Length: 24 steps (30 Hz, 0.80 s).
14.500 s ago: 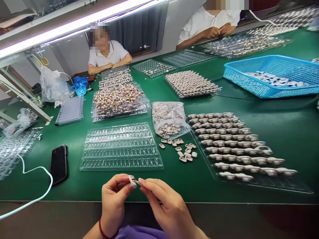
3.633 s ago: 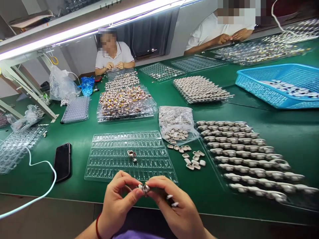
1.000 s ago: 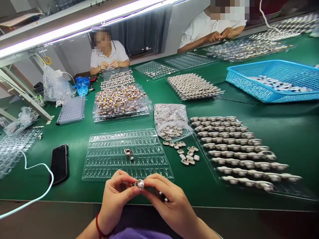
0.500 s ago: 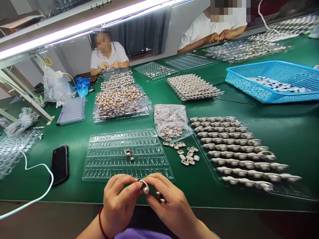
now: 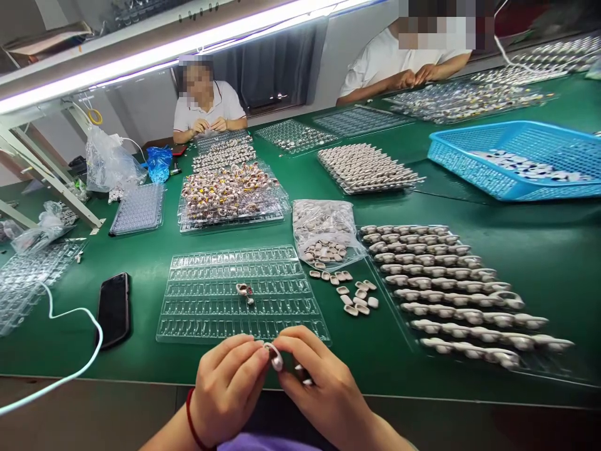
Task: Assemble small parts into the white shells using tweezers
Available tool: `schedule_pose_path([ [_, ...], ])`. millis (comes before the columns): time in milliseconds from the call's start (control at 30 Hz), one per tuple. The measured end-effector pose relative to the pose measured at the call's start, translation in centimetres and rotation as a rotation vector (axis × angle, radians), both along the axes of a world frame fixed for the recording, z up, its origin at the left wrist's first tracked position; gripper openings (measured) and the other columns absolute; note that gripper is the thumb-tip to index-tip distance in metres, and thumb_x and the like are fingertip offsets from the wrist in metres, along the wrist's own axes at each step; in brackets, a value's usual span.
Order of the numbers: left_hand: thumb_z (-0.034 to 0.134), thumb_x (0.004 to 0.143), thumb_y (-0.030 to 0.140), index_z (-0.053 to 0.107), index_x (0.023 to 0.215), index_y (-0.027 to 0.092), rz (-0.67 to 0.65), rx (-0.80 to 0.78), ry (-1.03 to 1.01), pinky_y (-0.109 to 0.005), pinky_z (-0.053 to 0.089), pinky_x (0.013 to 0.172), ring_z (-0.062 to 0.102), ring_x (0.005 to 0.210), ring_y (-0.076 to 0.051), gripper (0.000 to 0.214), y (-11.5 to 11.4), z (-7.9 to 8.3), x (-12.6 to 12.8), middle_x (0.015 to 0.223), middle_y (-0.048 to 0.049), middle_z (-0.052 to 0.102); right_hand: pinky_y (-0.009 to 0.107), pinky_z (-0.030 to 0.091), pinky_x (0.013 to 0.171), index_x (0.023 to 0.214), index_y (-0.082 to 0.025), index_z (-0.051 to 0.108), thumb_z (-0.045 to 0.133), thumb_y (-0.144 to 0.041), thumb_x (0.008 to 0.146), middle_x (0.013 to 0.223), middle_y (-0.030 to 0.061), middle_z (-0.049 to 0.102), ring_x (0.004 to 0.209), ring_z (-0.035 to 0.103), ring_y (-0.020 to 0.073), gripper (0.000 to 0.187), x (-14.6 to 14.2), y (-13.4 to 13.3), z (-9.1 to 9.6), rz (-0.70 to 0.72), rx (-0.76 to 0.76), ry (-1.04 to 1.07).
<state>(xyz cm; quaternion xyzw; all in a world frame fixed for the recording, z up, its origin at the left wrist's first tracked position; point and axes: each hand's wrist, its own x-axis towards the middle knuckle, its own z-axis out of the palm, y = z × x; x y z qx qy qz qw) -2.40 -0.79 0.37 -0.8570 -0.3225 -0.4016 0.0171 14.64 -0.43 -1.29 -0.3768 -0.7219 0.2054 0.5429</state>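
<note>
My left hand (image 5: 228, 386) and my right hand (image 5: 320, 385) meet at the near table edge, both pinching one small white shell piece (image 5: 275, 357) between their fingertips. A second small part shows under the fingers of my right hand. Just beyond them lies a clear plastic tray (image 5: 206, 313) with rows of pockets; a single finished piece (image 5: 243, 290) sits in its middle. Loose white shells (image 5: 354, 297) lie to the right of the tray, below an open plastic bag of shells (image 5: 323, 232).
A tray of lined-up shells (image 5: 451, 288) lies at right, a blue basket (image 5: 516, 160) beyond it. A black phone (image 5: 113, 308) and white cable (image 5: 56, 351) sit at left. Filled trays (image 5: 230, 191) cover the far table. Two people in white shirts (image 5: 209, 103) work across it.
My hands have stayed together at the table edge, turning the small shell piece between the fingertips. One finished piece has appeared in the clear tray since the earliest frame.
</note>
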Motion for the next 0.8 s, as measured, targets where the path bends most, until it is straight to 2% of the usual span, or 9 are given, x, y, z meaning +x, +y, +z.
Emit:
schedule_pose_path([
  [133,0.057,0.089,0.006,0.063,0.111,0.013,-0.017,0.003,-0.004,-0.034,0.063,0.082,0.073,0.09,-0.02,0.024,0.1,0.0,-0.2,0.094,-0.0096,0.077,0.021,0.052,0.058,0.085,-0.021,0.059,0.05,-0.003,0.078,0.077,0.0016,0.059,0.065,0.059,0.0141,0.022,0.2,0.1,0.2,0.03,-0.052,0.006],
  [367,0.058,0.091,0.011,0.065,0.107,0.017,-0.048,-0.117,-0.129,-0.034,0.063,0.08,0.074,0.089,-0.02,0.018,0.4,0.6,-0.1,0.092,-0.0078,0.078,0.019,0.045,0.047,0.077,-0.021,0.057,0.051,-0.008,0.079,0.066,-0.002,0.058,0.053,0.053,0.0115,0.015,0.8,0.3,1.2,0.149,-0.258,0.008],
  [433,0.06,0.09,0.011,0.064,0.106,0.017,-0.052,-0.136,-0.162,-0.033,0.063,0.08,0.074,0.088,-0.02,0.018,0.3,0.4,0.0,0.092,-0.0075,0.078,0.02,0.046,0.049,0.078,-0.021,0.058,0.051,-0.007,0.078,0.067,-0.0017,0.059,0.055,0.055,0.0119,0.016,0.8,0.2,1.2,0.134,-0.233,0.008],
  [600,0.065,0.087,0.009,0.064,0.102,0.017,-0.016,-0.075,-0.148,-0.033,0.064,0.079,0.074,0.087,-0.02,0.018,-0.1,-0.2,-0.3,0.089,-0.0069,0.078,0.022,0.053,0.06,0.088,-0.021,0.057,0.05,-0.003,0.081,0.076,0.0014,0.061,0.066,0.06,0.0145,0.021,0.3,-0.2,1.0,0.059,-0.039,0.028],
  [800,0.062,0.087,0.009,0.065,0.102,0.016,-0.02,0.026,-0.108,-0.034,0.064,0.079,0.074,0.089,-0.02,0.016,-0.5,-0.7,-0.9,0.089,-0.0074,0.078,0.023,0.054,0.062,0.097,-0.02,0.054,0.049,-0.002,0.085,0.08,0.0038,0.06,0.068,0.061,0.0155,0.023,0.2,-0.9,0.3,0.067,0.02,-0.004],
])
